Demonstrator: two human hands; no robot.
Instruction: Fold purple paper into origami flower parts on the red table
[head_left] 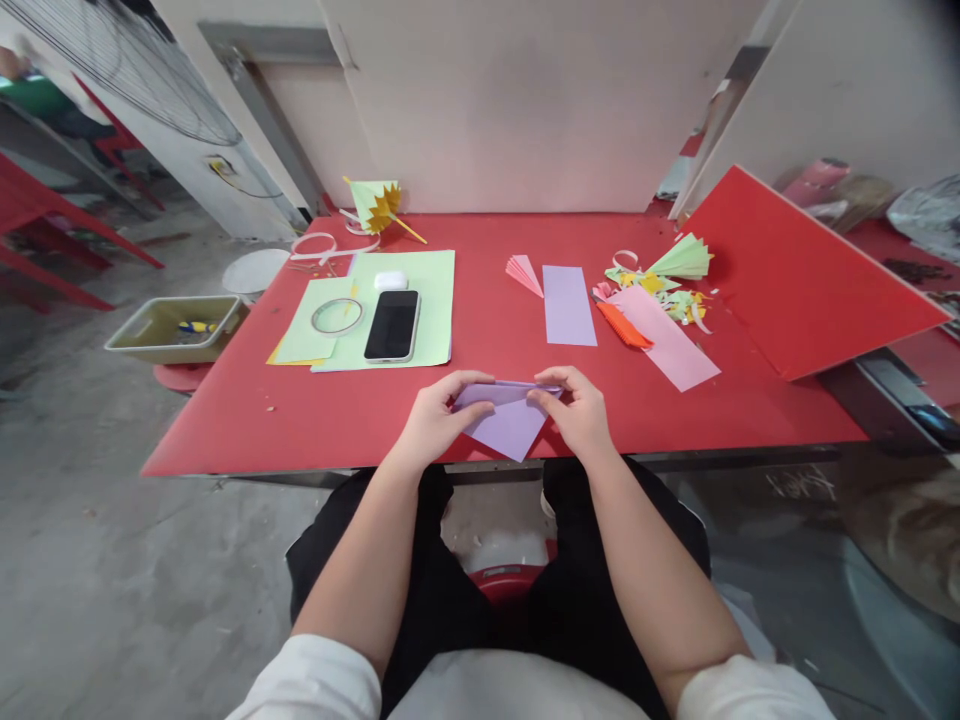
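A purple sheet of paper (508, 425) is held near the table's front edge, with a fold along its far edge and a corner pointing toward me. My left hand (442, 415) pinches its left end between thumb and fingers. At the right end, my right hand (577, 408) grips the folded edge the same way. Beyond my hands lie a flat purple strip (570, 305) and a small pleated pink paper fan (524, 274). An orange cutter (624, 326) rests beside a pink strip (667, 337) to the right.
On the red table (375, 420), green sheets (435, 300) bear a phone (392, 325), a white case (391, 281) and a tape roll (337, 316). Green pleated paper (682, 258) and scraps lie right, near a tilted red board (810, 270). A bin (176, 330) stands left.
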